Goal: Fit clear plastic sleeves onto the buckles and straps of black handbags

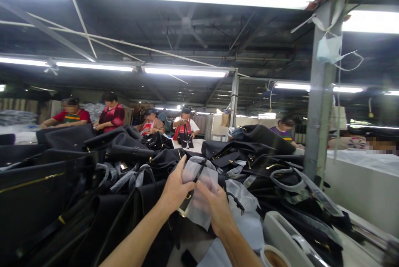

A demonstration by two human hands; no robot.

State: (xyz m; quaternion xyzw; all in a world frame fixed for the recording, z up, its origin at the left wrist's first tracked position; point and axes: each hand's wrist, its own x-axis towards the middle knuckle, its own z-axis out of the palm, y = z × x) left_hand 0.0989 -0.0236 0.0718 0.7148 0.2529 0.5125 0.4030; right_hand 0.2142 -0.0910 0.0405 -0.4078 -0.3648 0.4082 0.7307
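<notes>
In front of me, a translucent wrapping sheet (199, 213) lies around a thin black strap (200, 170) on a black bag. My left hand (174, 188) grips the strap and sheet from the left, thumb pressed inward and index finger pointing up. From the right, my right hand (216, 206) pinches the sheet, its fingertips partly behind the film. A black tab with gold-coloured trim (186, 205) shows just below my left thumb. Beside my right hand hangs a small black clasp (238, 204). More pale wrapping (246, 200) is spread beyond my right wrist.
Black bags (37, 192) with gold zips are heaped on both sides. At lower right stand a light grey holder (289, 238) and a cup of brown stuff (272, 256). A metal post (319, 92) rises at right. Several people work across the tables.
</notes>
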